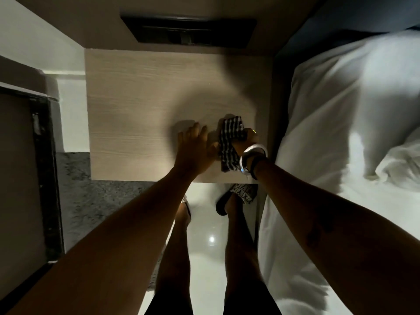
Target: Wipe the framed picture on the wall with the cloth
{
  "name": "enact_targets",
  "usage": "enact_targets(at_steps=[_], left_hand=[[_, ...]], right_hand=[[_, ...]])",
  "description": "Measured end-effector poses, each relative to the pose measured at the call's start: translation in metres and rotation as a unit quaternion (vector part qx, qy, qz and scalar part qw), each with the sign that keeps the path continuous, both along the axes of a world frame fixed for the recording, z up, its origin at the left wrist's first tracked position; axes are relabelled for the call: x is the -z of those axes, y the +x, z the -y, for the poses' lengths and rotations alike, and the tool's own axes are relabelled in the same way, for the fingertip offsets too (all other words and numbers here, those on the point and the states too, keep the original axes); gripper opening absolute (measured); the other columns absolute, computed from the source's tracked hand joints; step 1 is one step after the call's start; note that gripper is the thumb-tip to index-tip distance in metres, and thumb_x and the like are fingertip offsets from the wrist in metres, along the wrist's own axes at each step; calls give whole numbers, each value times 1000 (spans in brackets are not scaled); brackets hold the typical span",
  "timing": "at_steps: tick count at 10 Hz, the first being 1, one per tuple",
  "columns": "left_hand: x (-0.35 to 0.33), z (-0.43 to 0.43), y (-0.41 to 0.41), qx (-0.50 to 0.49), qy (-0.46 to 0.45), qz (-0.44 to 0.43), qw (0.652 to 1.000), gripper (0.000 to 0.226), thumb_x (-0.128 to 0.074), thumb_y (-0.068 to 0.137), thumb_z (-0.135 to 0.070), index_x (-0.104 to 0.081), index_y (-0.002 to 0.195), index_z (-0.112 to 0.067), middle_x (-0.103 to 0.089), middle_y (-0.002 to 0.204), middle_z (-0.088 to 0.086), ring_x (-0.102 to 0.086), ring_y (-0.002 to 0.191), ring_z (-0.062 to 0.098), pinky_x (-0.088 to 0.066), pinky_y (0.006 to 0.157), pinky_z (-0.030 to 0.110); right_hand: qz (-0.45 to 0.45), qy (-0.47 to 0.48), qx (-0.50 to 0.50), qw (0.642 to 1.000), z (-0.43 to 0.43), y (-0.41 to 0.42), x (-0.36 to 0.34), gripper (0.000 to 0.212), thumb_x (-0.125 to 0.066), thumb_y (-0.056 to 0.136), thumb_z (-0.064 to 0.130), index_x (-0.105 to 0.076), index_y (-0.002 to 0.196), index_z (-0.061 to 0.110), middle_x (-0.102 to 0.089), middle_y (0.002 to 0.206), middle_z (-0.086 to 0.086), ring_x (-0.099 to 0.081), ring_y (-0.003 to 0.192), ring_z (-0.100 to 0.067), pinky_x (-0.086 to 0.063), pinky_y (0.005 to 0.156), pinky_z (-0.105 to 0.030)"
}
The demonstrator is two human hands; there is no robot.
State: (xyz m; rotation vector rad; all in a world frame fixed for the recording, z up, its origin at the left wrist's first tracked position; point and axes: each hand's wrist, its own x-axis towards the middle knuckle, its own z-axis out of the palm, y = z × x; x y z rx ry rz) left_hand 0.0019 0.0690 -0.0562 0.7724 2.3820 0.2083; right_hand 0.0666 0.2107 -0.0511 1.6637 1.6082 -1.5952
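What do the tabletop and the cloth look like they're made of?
Tabletop: pale wood or wood-look laminate, matte, with fine straight grain lines. Cloth: soft woven fabric in a dark-and-white check, bunched and folding in the right hand.

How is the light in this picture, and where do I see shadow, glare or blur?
Head view: dim overall; a round shadow falls on the wooden table top above the left hand; the white bed is bright and blurred; a small glare spot shines on the glossy floor; straight edges bend from wide-angle distortion.

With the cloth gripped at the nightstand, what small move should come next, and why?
Probably lift the right hand with the checked cloth toward the dark framed picture on the wall beyond the nightstand; cloth is already gripped, the frame untouched.
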Motion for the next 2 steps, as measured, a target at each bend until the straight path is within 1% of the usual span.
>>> enact_targets(at_steps=[1, 2], left_hand=[[-12, -4, -1, -12, -13, 16, 1000, 65, -42, 94, -48, -39, 143, -6, -36, 151, 24, -34, 138, 39, -20, 113, 57], [-28, -13, -8, -35, -10, 10, 999, 64, -42, 97, -45, -34, 146, -5, -32, 154, 25, -30, 141, 38, -19, 114, 57]], right_hand=[[40, 82, -113, 989, 1, 5, -10, 38, -65, 84, 20, -60, 120, 7, -62, 123, -15, -64, 105, -32, -52, 92, -36], [99, 83, -184, 974, -6, -1, -20, 52, -66, 82, 25, -53, 130, 8, -44, 138, -15, -59, 115, -36, -48, 102, -41]])
